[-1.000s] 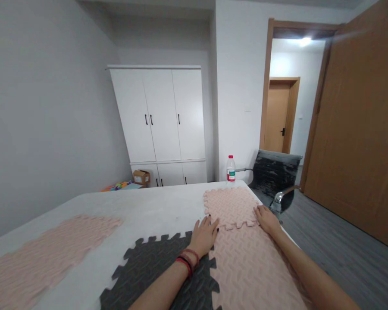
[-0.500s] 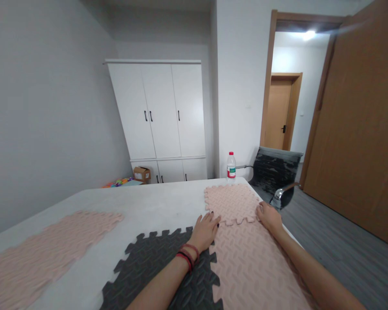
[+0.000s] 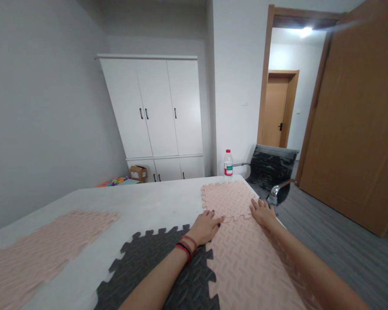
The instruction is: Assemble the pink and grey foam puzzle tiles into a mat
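Observation:
Two pink foam puzzle mats lie on the right side of the white table (image 3: 148,204): a far one (image 3: 226,198) and a near one (image 3: 245,267), meeting at a toothed seam. My left hand (image 3: 206,226), with red and black bands at the wrist, lies flat with fingers spread at the seam's left end. My right hand (image 3: 261,213) rests flat and open at the seam's right end, by the table edge. A dark grey mat (image 3: 168,271) is joined to the near pink mat's left side, under my left forearm.
Another strip of pink mats (image 3: 42,249) lies at the table's left. A water bottle (image 3: 228,162) stands at the far edge. A black office chair (image 3: 273,172) sits beyond the corner. A white wardrobe (image 3: 151,112) and an open wooden door (image 3: 355,125) are behind.
Both hands shifted slightly left along the seam between the pink mats, staying flat on it. The view moved a little to the right and down.

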`<state>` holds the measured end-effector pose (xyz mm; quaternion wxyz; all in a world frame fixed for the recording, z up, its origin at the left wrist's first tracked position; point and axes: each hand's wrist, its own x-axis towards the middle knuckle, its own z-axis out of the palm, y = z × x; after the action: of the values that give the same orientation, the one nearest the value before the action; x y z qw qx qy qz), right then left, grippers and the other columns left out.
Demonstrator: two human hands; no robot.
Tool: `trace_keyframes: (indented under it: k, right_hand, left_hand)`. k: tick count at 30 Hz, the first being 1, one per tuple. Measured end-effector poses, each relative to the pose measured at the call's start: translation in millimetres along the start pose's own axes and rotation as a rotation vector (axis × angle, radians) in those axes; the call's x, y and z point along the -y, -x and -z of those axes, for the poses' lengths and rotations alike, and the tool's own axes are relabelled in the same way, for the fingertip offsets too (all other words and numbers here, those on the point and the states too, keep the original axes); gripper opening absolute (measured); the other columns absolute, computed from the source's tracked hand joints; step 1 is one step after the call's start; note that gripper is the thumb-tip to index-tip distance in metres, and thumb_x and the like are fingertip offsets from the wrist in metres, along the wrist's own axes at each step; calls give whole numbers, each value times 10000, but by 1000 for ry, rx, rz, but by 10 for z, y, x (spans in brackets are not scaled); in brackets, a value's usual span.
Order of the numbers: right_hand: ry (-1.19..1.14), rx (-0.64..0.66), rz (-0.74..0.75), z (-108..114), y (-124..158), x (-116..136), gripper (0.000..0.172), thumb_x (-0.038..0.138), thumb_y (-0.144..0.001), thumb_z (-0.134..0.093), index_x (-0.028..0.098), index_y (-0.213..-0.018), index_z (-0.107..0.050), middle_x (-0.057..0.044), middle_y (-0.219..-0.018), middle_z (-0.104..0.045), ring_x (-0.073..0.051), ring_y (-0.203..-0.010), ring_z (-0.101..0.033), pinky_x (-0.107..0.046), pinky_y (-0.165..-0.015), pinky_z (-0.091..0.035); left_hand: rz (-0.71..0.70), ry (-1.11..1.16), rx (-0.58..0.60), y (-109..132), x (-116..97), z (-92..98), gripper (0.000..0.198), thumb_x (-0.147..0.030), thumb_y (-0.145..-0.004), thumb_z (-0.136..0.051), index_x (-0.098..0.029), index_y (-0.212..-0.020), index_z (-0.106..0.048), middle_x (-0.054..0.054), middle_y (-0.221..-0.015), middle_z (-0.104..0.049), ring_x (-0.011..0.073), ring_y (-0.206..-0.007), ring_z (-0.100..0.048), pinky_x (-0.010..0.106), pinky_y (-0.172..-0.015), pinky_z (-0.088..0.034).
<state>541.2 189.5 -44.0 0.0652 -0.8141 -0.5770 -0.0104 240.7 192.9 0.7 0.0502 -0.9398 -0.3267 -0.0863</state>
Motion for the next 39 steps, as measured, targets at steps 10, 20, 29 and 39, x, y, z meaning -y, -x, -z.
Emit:
trace_keyframes:
  k: [10,20,29,39]
  right_hand:
    - [-55,239,-91,11,-177,61,986,798,-751,-231,143,-1470,-69,-180,-1519,-57,-310,-1386,-36,-509,-1074,-86]
    - [-106,113,-171,-86,-100,328,1161,867,-675,-250,24,-1450,-60,-281,-1485,-40,-385,-1365,4,-488,-1069,14]
    - [-105,127,-69,-2,-21,303,1001,828,-725,-209,168,-1469,-101,-192,-1517,-33,-349,-1375,26,-538,-1055,20]
    - [-67,178,-25,-39,-30,266,1060,869,-669,-243,198,-1471,-67,-175,-1523,-2,-349,-1376,40,-562,-1051,18]
  left_hand:
    - [-2,-18,54,-195,-339,149,382,-394,-890,-345,-212,-1093,-612,101,-1008,-618,240,-954,-559,380,-860,-395]
    - [198,4,85,-355,-925,-14,768,-646,-824,-301,-138,-1400,-337,288,-1321,-448,465,-1210,-383,573,-933,-253]
    - [269,58,55,-270,-964,-22,704,-612,-837,-309,-184,-1394,-352,275,-1371,-390,470,-1247,-328,576,-916,-289]
    - [252,168,61,-175,-986,39,743,-615,-818,-365,-135,-1384,-357,285,-1406,-334,471,-1285,-287,621,-960,-265]
